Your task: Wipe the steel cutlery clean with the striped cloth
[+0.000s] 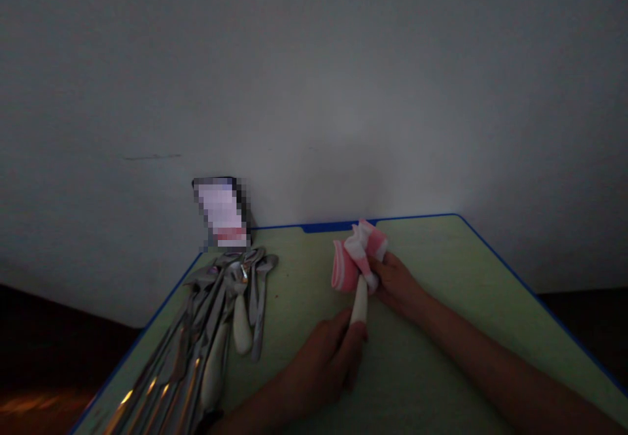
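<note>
My left hand [328,356] is closed around the white handle of a utensil [360,304], low over the green table. The utensil's far end is wrapped in a pink-and-white striped cloth [357,257]. My right hand [398,282] grips that cloth from the right, fingers closed on it. What kind of utensil it is stays hidden by the cloth. Both forearms come in from the bottom edge.
Several metal spoons and other cutlery [216,317], some with white handles, lie in a pile at the table's left. A phone [223,214] leans against the wall behind them. The green table [466,271] has a blue rim and meets a pale wall. The light is dim.
</note>
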Demonstrator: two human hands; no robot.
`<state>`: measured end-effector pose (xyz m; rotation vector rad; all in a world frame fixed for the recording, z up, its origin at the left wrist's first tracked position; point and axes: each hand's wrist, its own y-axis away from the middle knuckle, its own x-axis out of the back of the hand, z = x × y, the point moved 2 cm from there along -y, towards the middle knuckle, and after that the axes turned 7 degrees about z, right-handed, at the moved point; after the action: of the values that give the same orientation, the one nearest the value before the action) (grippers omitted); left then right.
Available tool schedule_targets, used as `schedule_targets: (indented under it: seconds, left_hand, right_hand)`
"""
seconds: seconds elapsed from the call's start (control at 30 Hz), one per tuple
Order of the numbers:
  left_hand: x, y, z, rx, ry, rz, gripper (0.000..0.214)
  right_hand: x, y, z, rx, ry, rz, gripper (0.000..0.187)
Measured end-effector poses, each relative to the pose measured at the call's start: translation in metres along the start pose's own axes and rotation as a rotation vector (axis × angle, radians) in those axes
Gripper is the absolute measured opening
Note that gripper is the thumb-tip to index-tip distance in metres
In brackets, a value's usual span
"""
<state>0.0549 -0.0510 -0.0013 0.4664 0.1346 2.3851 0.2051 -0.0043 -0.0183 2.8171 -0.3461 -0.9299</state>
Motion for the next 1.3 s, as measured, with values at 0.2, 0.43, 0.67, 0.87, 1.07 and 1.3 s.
schedule_targets:
  seconds: [0.2,0.43,0.67,0.87,1.07,1.3]
  left_hand:
    - [-0.002,-0.001,-0.007,0.035,0.274,0.115,0.035]
    - [-0.003,-0.002,-0.009,0.044,0.361,0.154,0.038]
    - [-0.001,0.003,0.001,0.059,0.207,0.094,0.038]
    - [-0.002,0.003,0.004,0.034,0.187,0.089,0.034]
    - [0.000,0.005,0.007,0.001,0.050,0.065,0.033]
    - [-0.001,0.004,0.006,-0.016,0.054,0.063,0.032]
  right_hand:
    - [0.004,-0.007,-0.001,-0.087,-0.154,-0.007,0.018]
    - [0.004,-0.009,-0.003,-0.178,-0.243,-0.095,0.011]
    - [-0.002,-0.005,-0.004,-0.108,-0.195,-0.180,0.014]
    - [-0.008,-0.005,-0.013,-0.010,-0.185,-0.136,0.016]
    - [-0.004,0.000,-0.013,-0.077,-0.199,-0.174,0.016]
    - [-0.002,-0.001,-0.006,-0.129,-0.118,-0.230,0.018]
